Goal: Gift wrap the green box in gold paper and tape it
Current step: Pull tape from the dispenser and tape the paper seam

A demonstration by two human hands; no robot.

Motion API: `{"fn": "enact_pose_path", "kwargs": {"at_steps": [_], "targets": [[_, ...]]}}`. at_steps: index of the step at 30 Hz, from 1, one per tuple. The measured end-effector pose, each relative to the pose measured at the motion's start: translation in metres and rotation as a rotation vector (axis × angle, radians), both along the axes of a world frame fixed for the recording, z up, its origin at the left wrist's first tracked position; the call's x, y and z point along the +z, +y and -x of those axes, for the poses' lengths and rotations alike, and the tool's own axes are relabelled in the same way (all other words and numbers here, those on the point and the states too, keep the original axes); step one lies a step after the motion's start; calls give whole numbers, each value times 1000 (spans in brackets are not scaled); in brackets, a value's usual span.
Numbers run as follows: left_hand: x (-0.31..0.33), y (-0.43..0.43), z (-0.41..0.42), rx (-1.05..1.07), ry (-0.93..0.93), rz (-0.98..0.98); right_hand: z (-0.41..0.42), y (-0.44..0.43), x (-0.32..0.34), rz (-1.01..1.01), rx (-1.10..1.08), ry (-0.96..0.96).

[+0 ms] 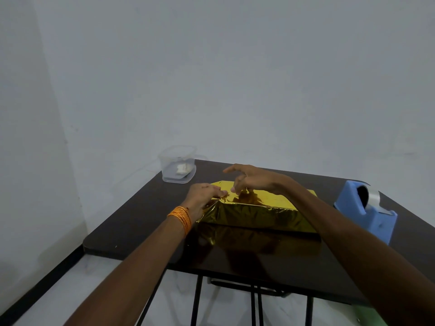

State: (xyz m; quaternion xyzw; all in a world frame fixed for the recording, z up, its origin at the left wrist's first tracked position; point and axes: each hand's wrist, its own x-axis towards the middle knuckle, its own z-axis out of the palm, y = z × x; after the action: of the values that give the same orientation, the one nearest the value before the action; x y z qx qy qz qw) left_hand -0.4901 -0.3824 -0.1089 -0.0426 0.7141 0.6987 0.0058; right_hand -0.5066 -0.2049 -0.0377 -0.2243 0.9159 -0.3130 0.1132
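Currently the box (259, 216) sits mid-table (131, 220), fully covered by paper (282, 198); no green shows. At its left end, the left hand (204, 195) pinches a gathered fold against the corner. The right hand (251, 178) lies just beyond, fingertips on the top face, index raised; whether it pinches anything cannot be determined. Risk: the fold springs open if the pinch relaxes before taping. Cause: the dispenser (362, 208) stands well apart, right. Overtension may tear the creased corner.

Left hand (204, 196) curled, pinching; right hand (253, 178) fingers loosely spread.
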Motion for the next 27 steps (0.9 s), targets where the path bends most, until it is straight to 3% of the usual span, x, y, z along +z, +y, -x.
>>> {"fn": "enact_pose_path", "kwargs": {"at_steps": [13,19,22,27], "targets": [[0,1,0,6,6,-1,13,-19,2,-291,4,74],[-1,-1,0,-10,-4,3,20,-12,8,-371,-120,57],[-1,0,0,-6,20,24,18,1,5,-354,-160,45],[-2,3,-1,4,25,39,14,16,-12,-146,-208,23]]}}
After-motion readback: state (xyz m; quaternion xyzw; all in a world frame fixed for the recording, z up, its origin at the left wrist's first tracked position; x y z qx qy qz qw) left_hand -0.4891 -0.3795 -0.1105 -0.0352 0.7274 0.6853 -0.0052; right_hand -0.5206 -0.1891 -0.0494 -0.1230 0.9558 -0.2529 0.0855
